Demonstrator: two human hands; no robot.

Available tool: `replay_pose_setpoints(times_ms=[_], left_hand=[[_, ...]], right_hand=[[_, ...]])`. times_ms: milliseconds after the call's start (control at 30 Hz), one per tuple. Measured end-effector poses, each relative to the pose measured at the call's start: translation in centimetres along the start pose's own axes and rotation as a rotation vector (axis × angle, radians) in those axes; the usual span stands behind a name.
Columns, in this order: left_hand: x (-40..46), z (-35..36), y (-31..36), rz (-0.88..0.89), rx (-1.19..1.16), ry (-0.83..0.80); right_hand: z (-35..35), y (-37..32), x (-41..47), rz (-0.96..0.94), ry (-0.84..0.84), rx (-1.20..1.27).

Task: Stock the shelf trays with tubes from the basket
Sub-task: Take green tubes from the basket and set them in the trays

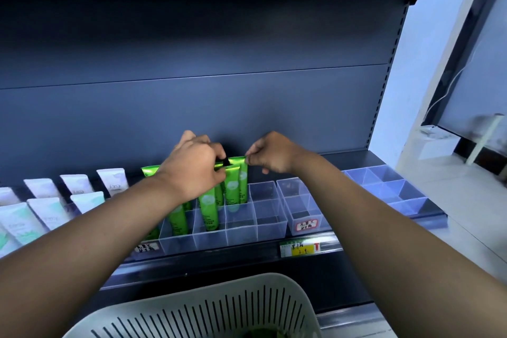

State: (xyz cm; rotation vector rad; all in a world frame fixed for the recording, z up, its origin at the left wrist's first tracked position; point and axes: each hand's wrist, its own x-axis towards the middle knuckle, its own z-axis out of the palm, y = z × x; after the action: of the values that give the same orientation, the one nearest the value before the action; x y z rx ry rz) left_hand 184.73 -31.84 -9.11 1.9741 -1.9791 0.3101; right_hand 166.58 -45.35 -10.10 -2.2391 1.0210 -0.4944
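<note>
An upright green plastic tube [243, 181], pinched at its crimped top by the right hand [274, 155] and steadied beside neighbours gripped by the left hand [196, 170], is best lowered straight into the clear partitioned shelf tray [270, 223], cap seated squarely.

I see the dark shelf [356, 158] carrying clear divided trays [270, 221] and blue trays [395, 186] side by side.

A shop aisle: a dark metal display shelf [192, 107] carries clear plastic divider trays [241, 228] of green tubes [208, 208] and white tubes [112, 181], with a yellow price tag [300, 248] on its front edge.
</note>
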Motion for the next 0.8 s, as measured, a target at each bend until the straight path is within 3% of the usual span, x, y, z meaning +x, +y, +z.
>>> replay_pose_setpoints(times_ms=[233, 467, 633, 800], left_hand=[[-8.3, -2.4, 2.3, 0.144, -0.051, 0.088], [-18.9, -1.7, 1.3, 0.176, -0.157, -0.002], [-22.2, -0.4, -0.9, 0.009, -0.304, -0.231], [-24.0, -0.3, -1.2, 0.025, -0.069, -0.49]], right_hand=[[-1.7, -1.6, -3.4, -0.035, 0.013, -0.181], [-1.7, -3.5, -10.6, -0.078, 0.082, -0.235], [0.0, -4.7, -15.6, -0.002, 0.09, -0.161], [1.9, -5.4, -18.9, 0.017, -0.072, -0.029]])
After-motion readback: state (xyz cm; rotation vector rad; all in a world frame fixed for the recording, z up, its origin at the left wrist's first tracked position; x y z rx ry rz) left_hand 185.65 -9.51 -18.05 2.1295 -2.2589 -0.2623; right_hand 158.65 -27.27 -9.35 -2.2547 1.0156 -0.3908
